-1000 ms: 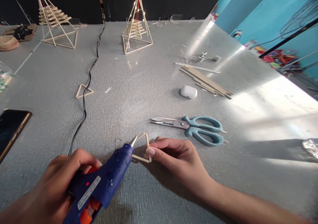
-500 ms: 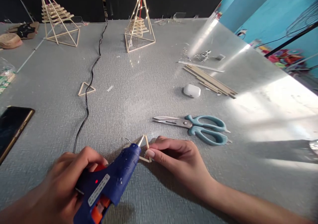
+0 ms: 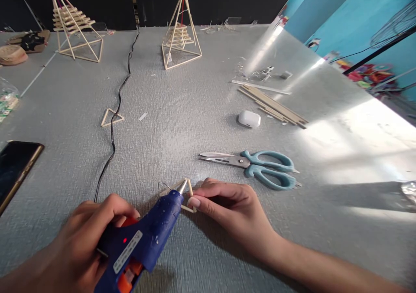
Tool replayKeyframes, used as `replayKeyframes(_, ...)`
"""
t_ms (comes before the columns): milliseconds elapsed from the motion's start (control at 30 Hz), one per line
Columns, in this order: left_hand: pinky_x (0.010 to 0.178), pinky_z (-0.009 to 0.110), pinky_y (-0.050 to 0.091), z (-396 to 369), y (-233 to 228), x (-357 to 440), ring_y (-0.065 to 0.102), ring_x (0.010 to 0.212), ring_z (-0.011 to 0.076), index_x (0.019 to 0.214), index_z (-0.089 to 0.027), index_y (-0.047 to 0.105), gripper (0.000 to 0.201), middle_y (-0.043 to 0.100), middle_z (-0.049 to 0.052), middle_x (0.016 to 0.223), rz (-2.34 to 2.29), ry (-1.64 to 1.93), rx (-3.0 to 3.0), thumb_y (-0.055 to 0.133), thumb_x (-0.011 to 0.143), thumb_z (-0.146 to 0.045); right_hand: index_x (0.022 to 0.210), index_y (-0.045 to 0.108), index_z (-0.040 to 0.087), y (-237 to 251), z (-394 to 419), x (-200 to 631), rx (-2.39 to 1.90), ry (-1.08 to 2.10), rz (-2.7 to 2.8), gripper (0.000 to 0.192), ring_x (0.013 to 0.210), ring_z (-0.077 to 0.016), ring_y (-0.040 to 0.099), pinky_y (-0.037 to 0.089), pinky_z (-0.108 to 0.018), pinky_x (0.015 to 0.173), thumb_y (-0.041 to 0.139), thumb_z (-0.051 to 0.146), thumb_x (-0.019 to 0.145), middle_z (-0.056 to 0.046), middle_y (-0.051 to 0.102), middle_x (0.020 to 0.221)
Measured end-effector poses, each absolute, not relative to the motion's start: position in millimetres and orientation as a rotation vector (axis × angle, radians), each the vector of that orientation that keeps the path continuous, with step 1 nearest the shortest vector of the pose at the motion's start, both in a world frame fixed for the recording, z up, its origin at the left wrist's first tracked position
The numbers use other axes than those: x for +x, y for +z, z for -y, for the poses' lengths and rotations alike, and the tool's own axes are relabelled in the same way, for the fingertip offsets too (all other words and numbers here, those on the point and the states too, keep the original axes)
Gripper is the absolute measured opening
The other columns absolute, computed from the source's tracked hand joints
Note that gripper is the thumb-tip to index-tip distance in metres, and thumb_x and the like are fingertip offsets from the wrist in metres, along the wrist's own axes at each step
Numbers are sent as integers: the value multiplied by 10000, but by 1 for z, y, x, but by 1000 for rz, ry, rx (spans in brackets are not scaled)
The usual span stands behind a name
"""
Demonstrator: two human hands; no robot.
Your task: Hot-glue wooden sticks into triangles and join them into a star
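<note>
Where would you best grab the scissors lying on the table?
Take the scissors by the teal handle loops, coming from the right. They lie flat and closed with the blades pointing left toward the stick triangle, so the loops at the right end are free and blunt.

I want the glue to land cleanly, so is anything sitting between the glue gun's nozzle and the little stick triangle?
Nothing visible does. The glue gun, gripped in the left hand, has its nozzle right at the top corner of the stick triangle, which the right hand pins at its right side. The scissors lie apart, farther back.
</note>
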State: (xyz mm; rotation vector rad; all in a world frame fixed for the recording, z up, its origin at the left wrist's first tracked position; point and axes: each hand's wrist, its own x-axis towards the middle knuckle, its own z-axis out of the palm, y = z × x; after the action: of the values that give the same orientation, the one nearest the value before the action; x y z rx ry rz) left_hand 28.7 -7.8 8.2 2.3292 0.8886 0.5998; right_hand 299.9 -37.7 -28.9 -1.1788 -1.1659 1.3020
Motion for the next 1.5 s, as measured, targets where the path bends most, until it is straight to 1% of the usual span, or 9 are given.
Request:
replayKeyframes(367, 333, 252, 371, 10, 5, 25, 552, 376, 128, 1046, -281, 476, 246, 621, -99, 566, -903, 594, 2295, 589, 852, -381, 850, 836, 271, -30, 38, 300, -1152, 1280, 1167, 48, 632, -127, 623, 501, -264, 581, 840, 304, 816, -16, 720, 701)
replayKeyframes(500, 366, 274, 387, 11, 6, 28, 555, 394, 139, 1028, -278, 483, 211, 594, -86, 564, -958, 639, 2344, 561, 862, -383, 838, 836, 266, -29, 38, 300, -1154, 1291, 1158, 39, 634, -127, 630, 509, -260, 587, 838, 297, 815, -20, 729, 708)
replayKeyframes(667, 348, 268, 363, 9, 10, 30, 522, 365, 127, 1010, -279, 459, 185, 588, -87, 568, -885, 604, 2371, 527, 880, -391, 853, 836, 286, -32, 40, 300, -1150, 1360, 1093, 38, 704, -141, 658, 526, -275, 649, 838, 286, 815, -26, 763, 768)
replayKeyframes(767, 366, 251, 369, 8, 10, 30, 507, 365, 121, 1013, -272, 450, 156, 559, -97, 550, -860, 592, 2385, 497, 920, -389, 836, 833, 282, -33, 40, 300, -1166, 1378, 1063, 46, 700, -142, 654, 522, -274, 638, 842, 320, 812, -26, 757, 766)
replayKeyframes(933, 403, 244, 378, 10, 8, 30, 529, 396, 122, 1018, -268, 459, 101, 587, -86, 575, -931, 602, 2372, 450, 934, -325, 820, 830, 268, -31, 38, 300, -1204, 1376, 1100, 76, 691, -133, 652, 511, -255, 626, 834, 344, 823, -30, 759, 764)
replayKeyframes(1167, 390, 275, 337, 12, 5, 30, 482, 363, 128, 1027, -290, 459, 185, 577, -92, 561, -952, 627, 2315, 532, 899, -402, 841, 836, 269, -31, 38, 301, -1141, 1341, 1127, 29, 676, -115, 654, 513, -229, 625, 837, 287, 818, -21, 748, 744)
replayKeyframes(1300, 400, 274, 342, 11, 5, 30, 506, 379, 132, 1049, -305, 452, 213, 611, -91, 580, -919, 592, 2286, 548, 863, -344, 839, 838, 267, -31, 38, 300, -1138, 1324, 1145, 30, 652, -108, 635, 499, -225, 604, 834, 290, 821, -16, 733, 716)
replayKeyframes(1400, 413, 269, 342, 12, 6, 31, 527, 400, 133, 1044, -307, 460, 195, 628, -90, 591, -929, 601, 2244, 516, 859, -288, 826, 836, 267, -33, 39, 300, -1143, 1387, 1079, 38, 675, -116, 646, 509, -241, 624, 848, 297, 807, -22, 748, 743)
replayKeyframes(1500, 428, 276, 330, 15, 5, 30, 492, 396, 130, 1033, -311, 480, 186, 605, -90, 590, -954, 637, 2228, 549, 862, -328, 850, 829, 277, -33, 39, 299, -1116, 1524, 840, 88, 747, -143, 687, 551, -283, 694, 856, 344, 800, -29, 778, 818)
